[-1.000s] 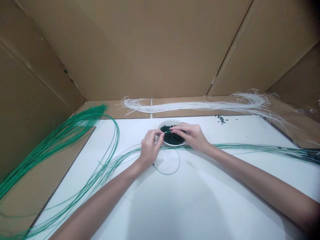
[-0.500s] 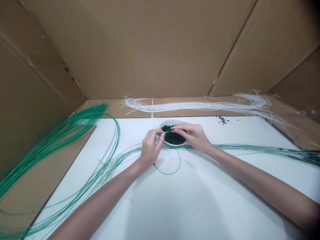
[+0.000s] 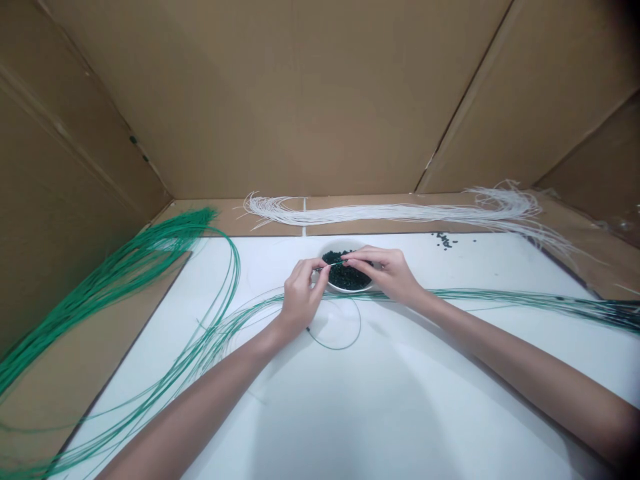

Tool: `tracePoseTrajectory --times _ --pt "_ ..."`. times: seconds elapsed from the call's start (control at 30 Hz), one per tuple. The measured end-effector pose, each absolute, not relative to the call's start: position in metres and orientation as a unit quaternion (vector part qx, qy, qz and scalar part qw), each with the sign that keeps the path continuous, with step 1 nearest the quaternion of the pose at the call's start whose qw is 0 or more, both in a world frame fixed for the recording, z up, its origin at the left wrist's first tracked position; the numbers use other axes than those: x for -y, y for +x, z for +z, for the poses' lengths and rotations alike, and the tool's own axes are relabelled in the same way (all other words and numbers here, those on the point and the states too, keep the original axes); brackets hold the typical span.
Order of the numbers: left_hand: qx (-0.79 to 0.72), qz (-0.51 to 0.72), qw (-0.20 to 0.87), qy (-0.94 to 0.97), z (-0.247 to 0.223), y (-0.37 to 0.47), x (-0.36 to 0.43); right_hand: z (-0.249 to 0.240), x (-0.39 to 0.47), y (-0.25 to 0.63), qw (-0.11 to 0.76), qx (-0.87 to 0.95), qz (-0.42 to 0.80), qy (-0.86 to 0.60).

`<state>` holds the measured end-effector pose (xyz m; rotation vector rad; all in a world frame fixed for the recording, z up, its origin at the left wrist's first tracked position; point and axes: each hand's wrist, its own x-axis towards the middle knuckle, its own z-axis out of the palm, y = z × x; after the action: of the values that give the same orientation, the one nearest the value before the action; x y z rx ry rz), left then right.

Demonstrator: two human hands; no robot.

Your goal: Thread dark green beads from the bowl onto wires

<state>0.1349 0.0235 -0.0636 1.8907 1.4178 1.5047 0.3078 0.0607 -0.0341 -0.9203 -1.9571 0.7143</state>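
Observation:
My left hand is closed in a pinch on a thin green strand over the front left of a white bowl. Small dark green pieces fill the bowl. From the right, my right hand pinches the strand's other end above the bowl; a tiny dark piece may be between the fingertips, too small to make out. Below the left hand a thin green loop hangs over the white tabletop, with a small dark bit on it near the wrist.
A thick bundle of green strands lies at the left. Thinner green strands run across the table behind my wrists. White strands stretch along the back on cardboard. Loose dark pieces lie at the back right. Cardboard walls enclose the table.
Almost nothing differs; both hands keep their pinch on the strand above the bowl, with at most a slight shift of the fingers.

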Motion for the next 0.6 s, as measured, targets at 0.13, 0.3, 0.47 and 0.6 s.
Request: tracePoseTrajectory --times 0.13,0.3,0.47,0.6 --pt "-0.5 0.528 0.169 0.665 -0.0642 0.1347 -0.0236 -0.0338 -0.0607 0.308 0.422 0.781 0.287 -0.36" --pt "-0.493 0.54 0.182 0.658 -0.0641 0.1347 -0.0239 -0.0344 -0.061 0.3074 0.418 0.78 0.286 -0.368" --pt "-0.484 0.526 0.156 0.682 -0.0644 0.1342 -0.0233 -0.0363 -0.0625 0.3077 0.417 0.779 0.284 -0.372" --pt "-0.48 0.514 0.135 0.698 -0.0655 0.1338 -0.0226 -0.0353 -0.063 0.3087 0.413 0.779 0.29 -0.371"
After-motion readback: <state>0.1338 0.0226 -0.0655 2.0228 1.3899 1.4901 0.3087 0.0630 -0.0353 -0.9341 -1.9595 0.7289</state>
